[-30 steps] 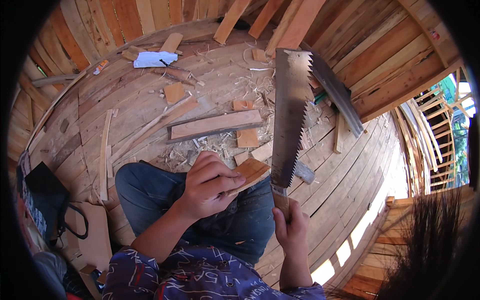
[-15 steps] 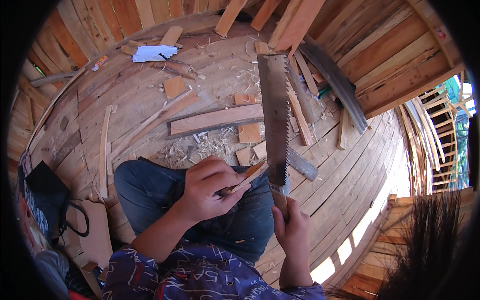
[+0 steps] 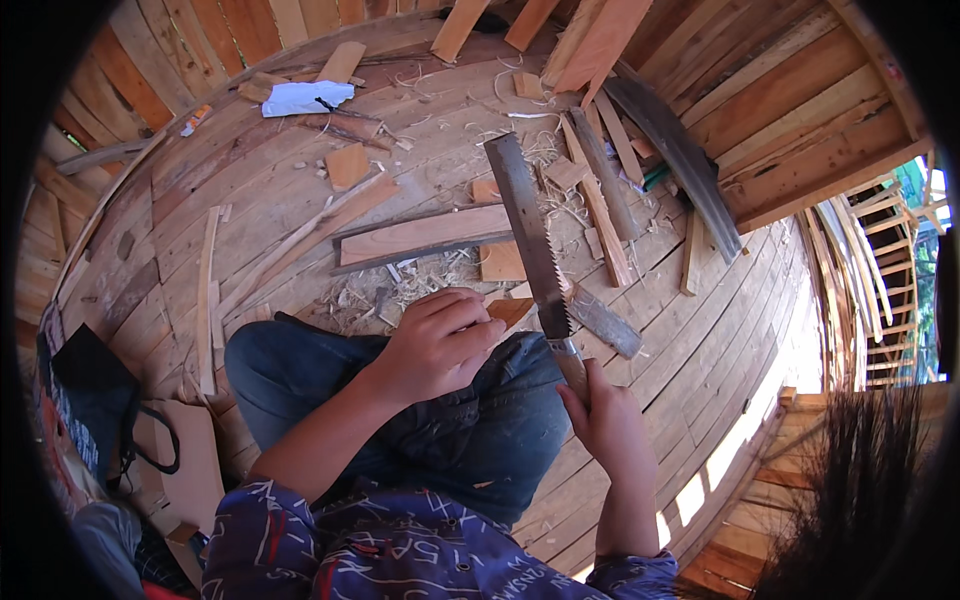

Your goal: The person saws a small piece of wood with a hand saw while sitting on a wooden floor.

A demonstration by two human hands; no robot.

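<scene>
Left hand (image 3: 445, 335): just off the hub of the view toward eight o'clock; fingers closed, pinching a small wood piece (image 3: 509, 312).
Wood piece: near the hub toward four o'clock, short, flat-faced and tan-brown; its free end lay right at the blade in view, contact impossible to tell.
Right hand (image 3: 607, 412): at four o'clock; fingers curled around the handle (image 3: 570, 368), thumb along its near side.
Saw (image 3: 528, 230): long dull-grey metal blade, spotted and worn, tip toward twelve o'clock, leaning slightly to eleven; coarse pointed teeth faced three o'clock. Handle pale brown, with a metal collar at the blade.
Trousers (image 3: 300, 375): dark blue cloth, dusty, legs folded from seven o'clock up to the hub.
Shirt (image 3: 400, 545): six o'clock, purple-blue fabric with pale scribbled pattern and red touches.
Plank (image 3: 425, 238): eleven o'clock, straight and pinkish, dark rough edge along its near side.
Shavings (image 3: 400, 290): thin pale curls and flakes, heaped toward ten o'clock.
Round offcut (image 3: 605, 325): three o'clock, stubby, grey-skinned.
Square block (image 3: 347, 166): between ten and eleven, flat and orange-brown.
White sheet (image 3: 305, 98): eleven o'clock, crumpled.
Grey board (image 3: 672, 150): two o'clock, long, weathered, slightly bowed in the lens.
Cardboard (image 3: 190, 465): eight o'clock, smooth tan panels beside a black bag (image 3: 95, 375).
Floor (image 3: 720, 325): worn wooden boards, dark seams between them.
</scene>
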